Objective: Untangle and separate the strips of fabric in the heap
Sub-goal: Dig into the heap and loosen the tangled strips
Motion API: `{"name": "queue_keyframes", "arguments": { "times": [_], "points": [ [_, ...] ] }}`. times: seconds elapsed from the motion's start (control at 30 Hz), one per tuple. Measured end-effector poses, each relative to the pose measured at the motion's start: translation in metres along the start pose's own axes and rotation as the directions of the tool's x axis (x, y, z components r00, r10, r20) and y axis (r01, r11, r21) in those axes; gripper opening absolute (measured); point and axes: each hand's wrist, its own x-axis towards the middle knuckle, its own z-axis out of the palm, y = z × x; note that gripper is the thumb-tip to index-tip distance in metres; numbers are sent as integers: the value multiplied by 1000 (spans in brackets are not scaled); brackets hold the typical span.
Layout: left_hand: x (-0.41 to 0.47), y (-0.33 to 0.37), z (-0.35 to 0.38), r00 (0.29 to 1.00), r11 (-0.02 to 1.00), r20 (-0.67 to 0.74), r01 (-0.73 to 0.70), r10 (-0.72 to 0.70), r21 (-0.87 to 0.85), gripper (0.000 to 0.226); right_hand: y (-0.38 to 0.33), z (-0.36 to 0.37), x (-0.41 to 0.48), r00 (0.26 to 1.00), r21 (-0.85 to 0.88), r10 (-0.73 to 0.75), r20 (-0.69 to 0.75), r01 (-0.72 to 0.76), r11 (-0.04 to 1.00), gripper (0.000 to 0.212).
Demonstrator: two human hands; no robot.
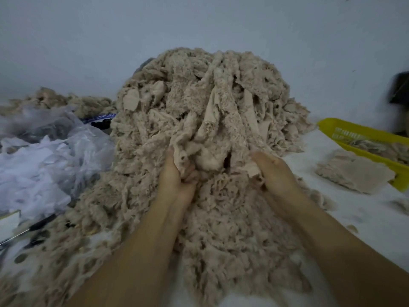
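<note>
gripping fabric strips (199,138): left hand (177,176), right hand (276,173).

Dim, cool, bluish light lies flat and even on the pale wall (88,41); where it comes from cannot be told. The tall heap of beige fuzzy fabric strips (199,103) holds soft shadow in its folds. Wide-angle bending stretches the lower corners. A dark object (400,89) at the right edge is smeared by blur, and fine detail is soft throughout.
</note>
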Motion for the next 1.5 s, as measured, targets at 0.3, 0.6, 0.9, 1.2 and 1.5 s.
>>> {"name": "queue_keyframes", "arguments": {
  "times": [0.3,0.6,0.9,1.2,1.5],
  "points": [
    [-26,1,1,809,922,538,361,-237,-137,18,13,12,-3,968,-332,-134,211,200,922,29],
    [-16,-1,-7,879,930,445,293,-169,-224,43,7,17,-9,933,-558,-198,301,341,757,29],
    [-11,-3,1,962,965,228,193,-150,-179,31,8,14,-8,941,-486,-259,218,335,807,25],
    [-12,-1,6,982,980,163,120,-94,-161,34,10,17,-7,944,-593,-251,216,331,734,25],
    [-17,-3,8,970,996,226,90,-85,-10,37,8,16,-9,949,-532,-221,224,309,789,15]
  ]
}}
